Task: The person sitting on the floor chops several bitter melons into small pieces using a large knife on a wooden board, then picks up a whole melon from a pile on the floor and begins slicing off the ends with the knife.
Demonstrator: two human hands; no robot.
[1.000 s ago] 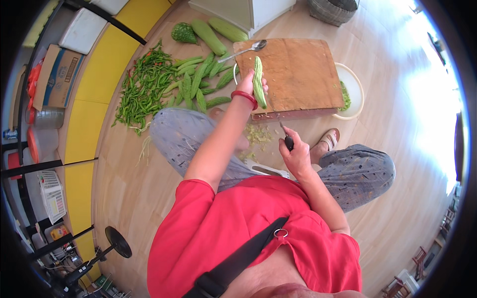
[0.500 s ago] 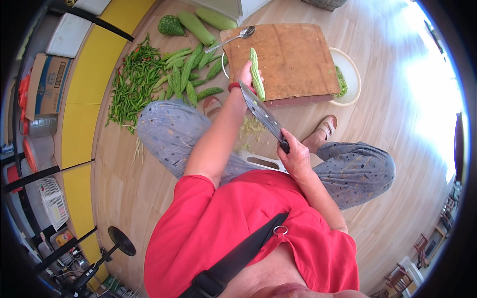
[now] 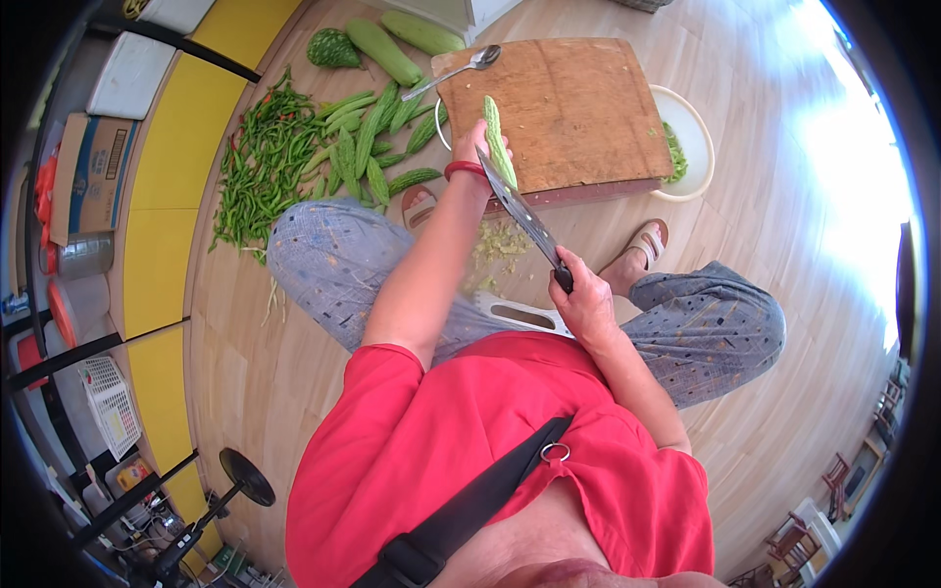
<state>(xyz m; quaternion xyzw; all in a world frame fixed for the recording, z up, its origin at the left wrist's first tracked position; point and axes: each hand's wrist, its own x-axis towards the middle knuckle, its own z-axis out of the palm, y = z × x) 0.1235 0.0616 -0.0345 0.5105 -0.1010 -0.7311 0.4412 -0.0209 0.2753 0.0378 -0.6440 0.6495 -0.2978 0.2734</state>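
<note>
A pale green bitter melon (image 3: 493, 127) is gripped in my left hand (image 3: 470, 145), above the near left corner of a wooden chopping board (image 3: 564, 118). My right hand (image 3: 586, 302) is closed round the black handle of a large kitchen knife (image 3: 524, 218). The blade slants up and left, and its tip reaches the lower end of the melon, close to my left wrist. Whether the edge touches the melon I cannot tell. A metal spoon (image 3: 480, 60) lies across the board's far left corner.
Left of the board lie more bitter melons (image 3: 371, 132), a heap of green chillies (image 3: 270, 162) and larger gourds (image 3: 382, 51). A white basin (image 3: 698, 137) with green slices sits partly under the board's right side. Pale scraps (image 3: 500, 245) litter the floor between my feet.
The blade has swung slightly, its tip now nearer the melon's lower end. The melon has shifted a little left in the picture. Both grips stay the same.
</note>
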